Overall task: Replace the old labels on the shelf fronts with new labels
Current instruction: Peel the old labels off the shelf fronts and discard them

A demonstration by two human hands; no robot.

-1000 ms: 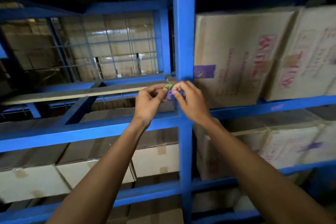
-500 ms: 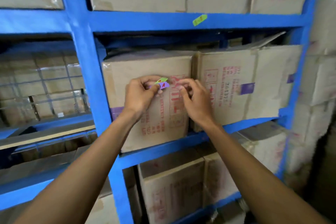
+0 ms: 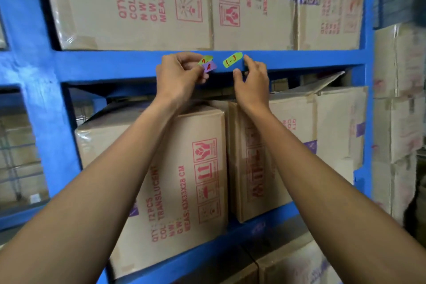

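Note:
A green label [image 3: 232, 59] marked "1-3" in red is stuck on the front of the blue shelf beam [image 3: 299, 60]. My right hand [image 3: 251, 76] is at its right end, index fingertip touching the beam beside the label, thumb below the beam's lower edge, holding nothing. My left hand [image 3: 182, 71] is just left of it, pinching two small labels against the beam: a purple label [image 3: 209, 67] with a red letter and a green label [image 3: 205, 60] partly hidden behind it.
The blue rack has a thick upright [image 3: 43, 122] on the left and another upright [image 3: 366, 99] on the right. Cardboard boxes [image 3: 179, 180] with red print fill the shelf below; other boxes [image 3: 138, 4] fill the shelf above. Stacked cartons [image 3: 398, 110] stand beyond the rack's right side.
The view has swung up and right from a lower shelf bay to this beam. Both hands rose with the small labels; my right hand left them and now touches the beam beside the "1-3" label.

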